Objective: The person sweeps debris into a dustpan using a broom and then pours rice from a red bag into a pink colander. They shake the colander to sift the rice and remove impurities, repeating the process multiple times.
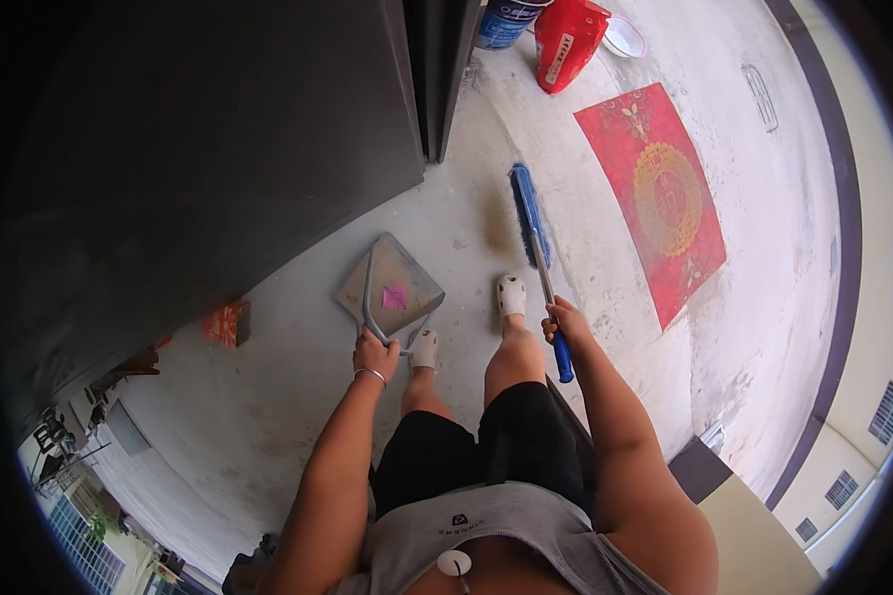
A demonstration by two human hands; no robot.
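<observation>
My left hand (pixel 375 354) grips the looped metal handle of a grey dustpan (pixel 391 285) that rests on the concrete floor, with a pink scrap (pixel 395 296) lying in it. My right hand (pixel 566 322) holds the handle of a blue broom (pixel 529 213), whose bristle head sits on the floor ahead of my feet beside a small patch of brown dust (pixel 493 220). My feet in white clogs (pixel 511 295) stand between dustpan and broom.
A red patterned mat (pixel 665 198) lies to the right. A red bag (pixel 569 40), a blue bucket (pixel 506 18) and a white dish (pixel 625 38) stand at the far end. A dark door and wall (pixel 228 139) fill the left. A low parapet (pixel 843 258) curves along the right.
</observation>
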